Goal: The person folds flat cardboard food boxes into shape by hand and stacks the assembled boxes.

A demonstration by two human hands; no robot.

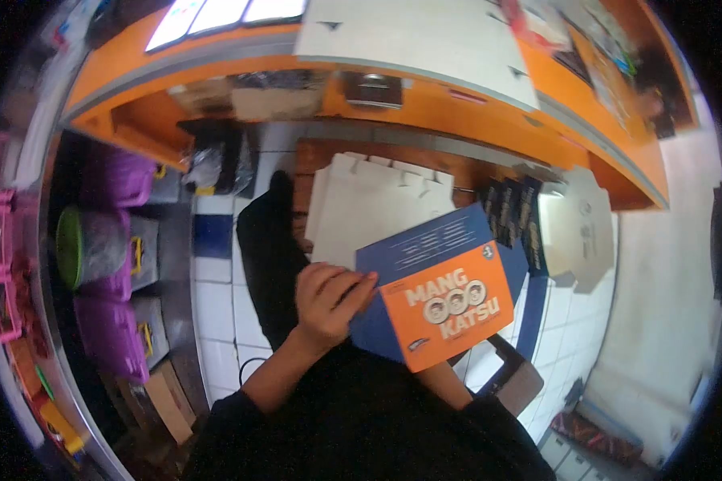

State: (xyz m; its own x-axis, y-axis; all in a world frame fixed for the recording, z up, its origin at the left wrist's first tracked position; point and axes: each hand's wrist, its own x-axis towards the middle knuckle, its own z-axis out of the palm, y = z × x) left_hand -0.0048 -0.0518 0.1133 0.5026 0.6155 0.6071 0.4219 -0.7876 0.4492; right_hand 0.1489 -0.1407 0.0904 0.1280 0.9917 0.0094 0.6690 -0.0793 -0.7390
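Observation:
A blue and orange cardboard food box (449, 309), printed "MANG KATSU", is held tilted in front of my body. My left hand (326, 301) grips its left edge, fingers bent over the blue side. My right forearm comes up from below, and my right hand is hidden behind the box. Just beyond the box, a stack of flat white cardboard blanks (369, 200) lies on a brown wooden bench (313, 152). To the right stand several dark blue boxes (509, 212) beside an opened-out pale cardboard piece (590, 228).
An orange shelf unit (425, 104) with a white panel (409, 32) runs across the far side. Purple bins (108, 337) and a green-rimmed bucket (80, 248) sit on the left. White tiles (217, 305) cover the floor.

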